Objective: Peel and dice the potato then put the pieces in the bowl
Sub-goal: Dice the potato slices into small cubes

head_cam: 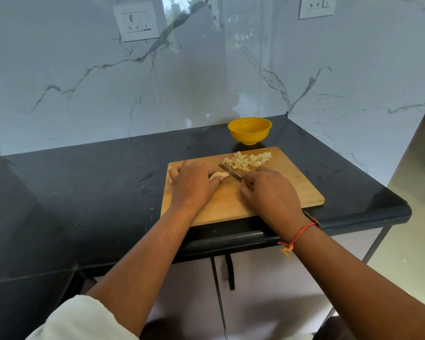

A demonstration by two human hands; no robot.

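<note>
Fingers of the left hand (194, 185) curl close together over the peeled potato (217, 177), hiding all but pale ends at either side. The right hand (268, 192) wraps its fingers round the one knife (230, 173); the handle is nearly all covered, and the blade slants beside the potato. A heap of diced pieces (248, 161), too crowded to count, lies on the single wooden board (292, 190). One yellow bowl (250, 130) stands just behind it, below two wall sockets (136, 22).

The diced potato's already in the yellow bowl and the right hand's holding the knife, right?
No. The head view shows the diced potato piled on the board, near the bowl, not in it. The right hand does hold the knife.
</note>
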